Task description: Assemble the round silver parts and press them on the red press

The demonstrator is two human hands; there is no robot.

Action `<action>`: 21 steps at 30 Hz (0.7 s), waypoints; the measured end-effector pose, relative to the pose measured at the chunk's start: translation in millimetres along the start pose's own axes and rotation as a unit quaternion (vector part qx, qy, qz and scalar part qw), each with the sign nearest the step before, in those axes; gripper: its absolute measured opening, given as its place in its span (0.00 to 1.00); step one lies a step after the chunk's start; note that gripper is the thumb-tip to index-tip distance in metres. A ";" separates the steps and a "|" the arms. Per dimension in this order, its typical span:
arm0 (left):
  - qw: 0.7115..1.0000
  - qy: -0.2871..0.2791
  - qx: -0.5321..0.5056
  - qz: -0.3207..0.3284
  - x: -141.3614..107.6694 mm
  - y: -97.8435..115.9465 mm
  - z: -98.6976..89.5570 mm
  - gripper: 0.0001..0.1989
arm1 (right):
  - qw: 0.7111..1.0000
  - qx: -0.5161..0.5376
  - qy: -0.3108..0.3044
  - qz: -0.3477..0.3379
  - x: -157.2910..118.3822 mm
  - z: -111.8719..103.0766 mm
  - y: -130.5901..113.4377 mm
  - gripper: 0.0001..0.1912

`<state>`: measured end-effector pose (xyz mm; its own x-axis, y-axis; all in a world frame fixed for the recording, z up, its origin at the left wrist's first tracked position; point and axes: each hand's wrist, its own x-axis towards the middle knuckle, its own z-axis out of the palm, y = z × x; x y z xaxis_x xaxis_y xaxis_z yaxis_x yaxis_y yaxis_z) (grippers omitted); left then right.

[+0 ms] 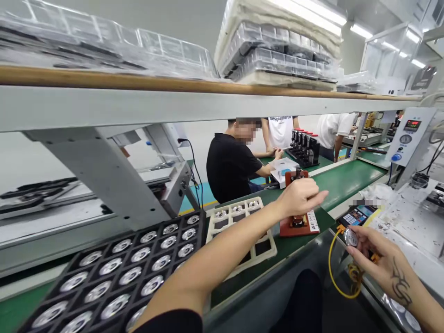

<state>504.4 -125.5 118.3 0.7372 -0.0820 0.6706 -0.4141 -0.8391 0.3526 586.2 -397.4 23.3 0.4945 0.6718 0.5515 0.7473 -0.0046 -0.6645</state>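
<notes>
My left hand (302, 196) is closed over a red clamp fixture (285, 227), the arm stretched across the bench. Whatever its fingers grip is hidden inside the fist; the thumb sticks out to the right. Dark metalwork of the fixture shows behind the hand, and a shiny part sits low on its base. At the lower right, my right hand (369, 247) pinches a round silver metal part (350, 237) between thumb and fingers. That part is held in the air, apart from the fixture.
A black foam tray (100, 277) holds many round silver parts. Beside it lies a cream tray (274, 249) with several more. A yellow cable (330, 263) loops below my right hand. Overhead runs a shelf (166, 104) with stacked plastic trays. Co-workers stand or sit beyond the bench.
</notes>
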 end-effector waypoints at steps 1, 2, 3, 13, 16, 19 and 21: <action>0.999 0.049 -0.017 -0.012 11.0 1.6 -4.4 0.28 | 1.000 0.001 -0.001 0.006 5.5 2.9 0.3 0.17; 0.994 0.100 -0.037 -0.031 23.6 2.1 -11.3 0.26 | 1.000 0.002 -0.006 0.014 12.0 7.0 1.3 0.17; 0.986 0.146 -0.061 -0.059 36.5 0.3 -20.2 0.24 | 1.000 0.005 -0.014 0.021 19.1 12.0 3.2 0.17; 0.922 0.014 -0.058 -0.382 -65.2 -82.4 -34.7 0.13 | 0.992 0.010 -0.120 0.034 52.1 64.7 56.6 0.17; 0.907 -0.104 -0.091 -0.398 -110.7 -83.3 13.1 0.09 | 0.989 0.017 -0.145 0.034 66.9 86.4 68.7 0.15; 0.907 -0.131 -0.081 -0.392 -117.3 -88.2 53.0 0.07 | 0.988 0.018 -0.148 0.039 83.1 108.0 83.4 0.16; 0.916 -0.127 -0.067 -0.375 -111.4 -94.7 67.7 0.12 | 0.988 0.017 -0.149 0.045 87.9 116.6 94.8 0.16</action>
<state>497.6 -73.3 -34.0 0.9346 0.3535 0.0393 0.2106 -0.6391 0.7397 648.7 -252.4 -50.0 0.4015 0.8584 0.3192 0.6883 -0.0530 -0.7235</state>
